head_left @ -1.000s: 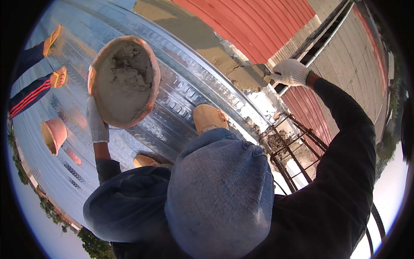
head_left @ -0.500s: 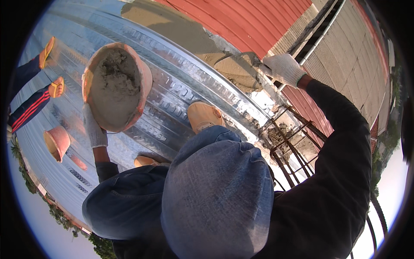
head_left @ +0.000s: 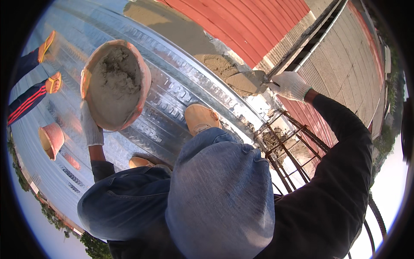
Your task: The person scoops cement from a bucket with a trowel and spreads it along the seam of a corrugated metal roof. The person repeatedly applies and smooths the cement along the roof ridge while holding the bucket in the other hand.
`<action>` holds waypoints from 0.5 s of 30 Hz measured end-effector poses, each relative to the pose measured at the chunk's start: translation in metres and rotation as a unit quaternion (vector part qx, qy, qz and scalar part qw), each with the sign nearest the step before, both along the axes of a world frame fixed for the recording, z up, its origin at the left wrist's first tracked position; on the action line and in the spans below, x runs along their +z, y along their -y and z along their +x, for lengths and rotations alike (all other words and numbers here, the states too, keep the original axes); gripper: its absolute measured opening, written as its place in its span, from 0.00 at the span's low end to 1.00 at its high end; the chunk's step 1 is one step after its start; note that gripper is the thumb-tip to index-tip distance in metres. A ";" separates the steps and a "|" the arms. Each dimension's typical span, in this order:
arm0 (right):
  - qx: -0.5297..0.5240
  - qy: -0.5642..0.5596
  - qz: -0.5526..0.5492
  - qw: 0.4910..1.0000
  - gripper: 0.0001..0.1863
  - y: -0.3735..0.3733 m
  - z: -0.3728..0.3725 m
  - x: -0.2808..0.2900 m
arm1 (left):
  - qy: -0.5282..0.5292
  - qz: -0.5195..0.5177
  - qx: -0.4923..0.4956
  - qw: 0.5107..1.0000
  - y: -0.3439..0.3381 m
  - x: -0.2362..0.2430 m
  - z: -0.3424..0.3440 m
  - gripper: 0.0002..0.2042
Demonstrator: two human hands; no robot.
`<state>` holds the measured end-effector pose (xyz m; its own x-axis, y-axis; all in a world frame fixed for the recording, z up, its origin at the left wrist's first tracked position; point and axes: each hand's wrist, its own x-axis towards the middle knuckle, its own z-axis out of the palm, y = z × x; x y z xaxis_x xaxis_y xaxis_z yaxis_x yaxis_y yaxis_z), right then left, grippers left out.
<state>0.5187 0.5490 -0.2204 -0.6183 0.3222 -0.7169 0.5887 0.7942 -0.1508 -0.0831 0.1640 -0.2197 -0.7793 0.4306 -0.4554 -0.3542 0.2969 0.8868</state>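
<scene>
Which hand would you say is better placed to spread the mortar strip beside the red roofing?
Probably the right hand: it grips the trowel near the mortar strip, while the left hand holds the bucket.

Bright outdoor daylight, strong contrast. Metal decking (head_left: pixel 168 93) around 10 o'clock has patchy glare plus mirror-like reflections. Shadow covers part of the mortar strip (head_left: pixel 177 32) at 11 o'clock; mortar bucket (head_left: pixel 146 82) catches sun on its 9 o'clock inner wall, duller inside otherwise. Sky (head_left: pixel 392 185) at 4 o'clock blown white; black sleeve (head_left: pixel 340 177), same direction, loses detail. Heavy fisheye: straight edges bow, black rim, blue fringe at 8 o'clock. Foliage (head_left: pixel 382 162) past 3 o'clock soft.
</scene>
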 end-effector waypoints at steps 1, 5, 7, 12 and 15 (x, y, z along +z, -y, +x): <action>-0.009 -0.015 -0.003 1.000 0.27 0.004 0.014 -0.002 | 0.000 -0.003 -0.003 1.000 -0.003 0.000 0.002 0.29; -0.012 -0.043 -0.008 0.999 0.25 0.016 0.051 -0.011 | -0.002 0.001 -0.003 1.000 0.003 -0.002 -0.005 0.29; 0.000 -0.042 0.002 0.999 0.24 0.011 0.059 -0.011 | -0.015 0.001 0.002 1.000 0.014 -0.005 -0.014 0.28; 0.033 -0.031 0.055 0.997 0.23 0.001 0.074 0.007 | -0.009 0.007 0.013 1.000 0.005 -0.006 -0.009 0.27; 0.082 -0.016 0.046 0.995 0.22 -0.005 0.068 0.002 | 0.001 -0.006 0.019 1.000 0.001 -0.002 0.000 0.28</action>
